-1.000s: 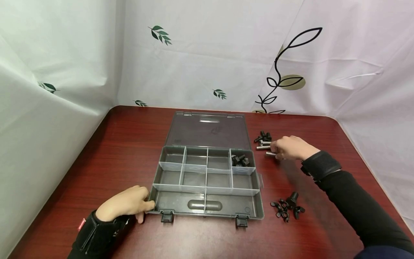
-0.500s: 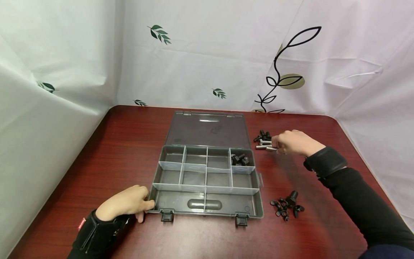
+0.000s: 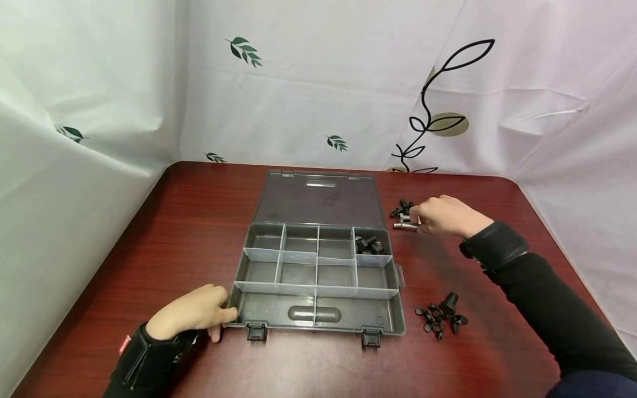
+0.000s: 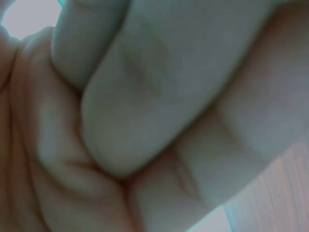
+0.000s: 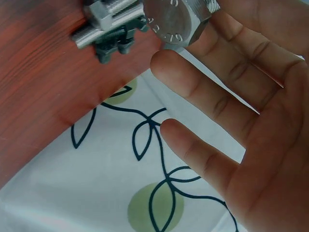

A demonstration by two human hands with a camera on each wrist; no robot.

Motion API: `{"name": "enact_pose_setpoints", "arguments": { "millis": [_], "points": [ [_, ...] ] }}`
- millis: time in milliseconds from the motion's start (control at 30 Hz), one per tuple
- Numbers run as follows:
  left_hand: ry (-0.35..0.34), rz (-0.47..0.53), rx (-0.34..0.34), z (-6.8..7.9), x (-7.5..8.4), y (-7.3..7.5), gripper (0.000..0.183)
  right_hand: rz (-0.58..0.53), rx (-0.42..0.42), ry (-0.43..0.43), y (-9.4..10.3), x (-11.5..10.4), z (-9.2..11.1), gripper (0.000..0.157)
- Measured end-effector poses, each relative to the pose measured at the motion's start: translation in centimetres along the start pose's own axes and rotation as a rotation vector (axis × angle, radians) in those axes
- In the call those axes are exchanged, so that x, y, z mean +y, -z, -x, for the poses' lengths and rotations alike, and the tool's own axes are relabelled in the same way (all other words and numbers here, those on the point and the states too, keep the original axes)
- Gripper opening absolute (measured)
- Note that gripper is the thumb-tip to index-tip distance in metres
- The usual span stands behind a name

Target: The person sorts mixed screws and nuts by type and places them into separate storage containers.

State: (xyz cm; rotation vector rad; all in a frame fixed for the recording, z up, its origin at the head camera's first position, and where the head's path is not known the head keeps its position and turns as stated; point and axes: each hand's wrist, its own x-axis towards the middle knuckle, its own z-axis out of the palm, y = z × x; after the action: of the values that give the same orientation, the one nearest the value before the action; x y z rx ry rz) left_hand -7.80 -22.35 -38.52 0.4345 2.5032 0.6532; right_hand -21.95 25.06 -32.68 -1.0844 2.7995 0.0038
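Observation:
In the head view, a grey compartment box (image 3: 278, 305) lies with its lid folded back. My left hand (image 3: 194, 313) pinches its front left corner; the left wrist view is filled by that hand's curled fingers (image 4: 145, 92). At the table's right, my right hand (image 3: 444, 214) is over several silver bolts (image 3: 405, 226). A silver hex bolt (image 5: 176, 21), its marked head facing the right wrist camera, is pinched at that hand's fingertips, with other fingers (image 5: 198, 96) stretched out. More silver bolts (image 5: 108, 17) lie beyond it on the table.
Black bolts (image 3: 368, 245) sit in the box's back right compartment. Behind the silver ones is a small pile of black bolts (image 3: 402, 208). Black wing nuts (image 3: 432, 320) and a black thick-headed piece (image 3: 449, 304) lie right of the box. White patterned cloth (image 3: 298, 99) surrounds the table.
My right hand has drawn a silver bolt back toward the others and moved slightly up and left over the pile. The left hand stays at the box corner.

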Motion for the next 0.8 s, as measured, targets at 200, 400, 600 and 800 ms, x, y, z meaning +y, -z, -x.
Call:
{"name": "enact_pose_setpoints", "arguments": {
  "millis": [200,400,600,800],
  "points": [
    [0.004,0.000,-0.001,0.0,-0.1,0.0,0.023,0.018,0.019,0.033,0.5,-0.7,-0.7,0.012],
    [0.001,0.001,-0.004,-0.1,-0.1,0.0,0.024,0.040,0.031,0.049,1.0,-1.7,-1.5,0.011],
    [0.002,0.002,-0.011,-0.2,-0.1,0.0,0.025,0.051,0.055,0.101,1.3,-2.7,-2.3,0.012],
    [-0.009,0.001,-0.003,-0.2,-0.1,0.0,0.024,0.051,0.064,0.140,1.3,-3.4,-2.9,0.016]
  ]
}}
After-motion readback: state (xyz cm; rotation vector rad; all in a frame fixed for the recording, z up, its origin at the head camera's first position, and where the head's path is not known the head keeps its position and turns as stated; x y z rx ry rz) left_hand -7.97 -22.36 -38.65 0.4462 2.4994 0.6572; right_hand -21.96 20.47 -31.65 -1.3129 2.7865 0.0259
